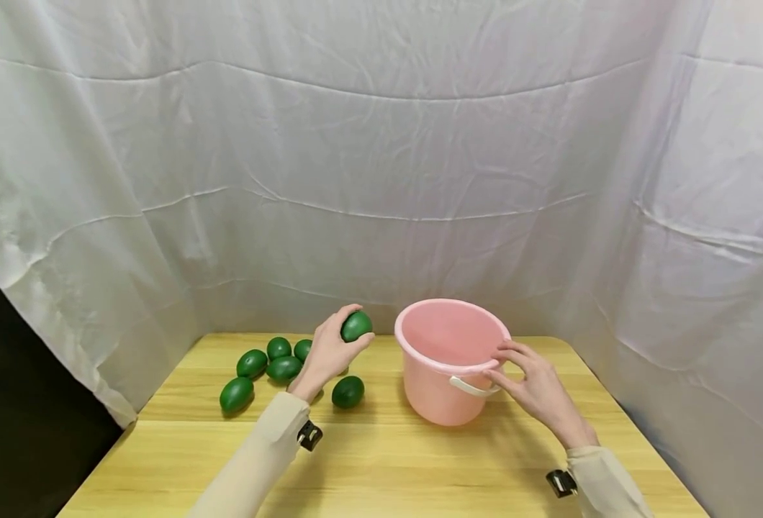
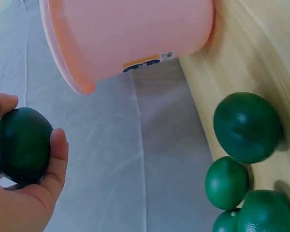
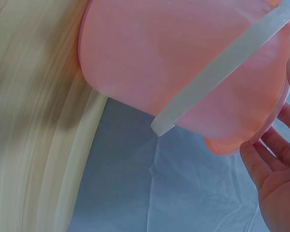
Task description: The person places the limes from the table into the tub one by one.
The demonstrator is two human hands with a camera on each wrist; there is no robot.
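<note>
My left hand (image 1: 332, 351) grips a smooth green oval fruit (image 1: 356, 326), held up off the table to the left of the bucket. Thumb and fingers wrap its sides in the left wrist view, where the fruit (image 2: 23, 145) looks dark and glossy. A pink bucket (image 1: 445, 392) stands upright on the table with its white handle (image 1: 472, 387) hanging down at the front. At the bucket's right rim, my right hand (image 1: 543, 392) holds the edge with thumb and fingertips. The right wrist view shows those fingers (image 3: 276, 150) at the rim beside the white handle.
Several more green fruits (image 1: 236, 395) lie on the left of the wooden table (image 1: 394, 467); one fruit (image 1: 348, 392) sits apart, nearer the bucket. My left forearm partly covers the group. A pale curtain (image 1: 381, 158) hangs behind and along both sides of the table.
</note>
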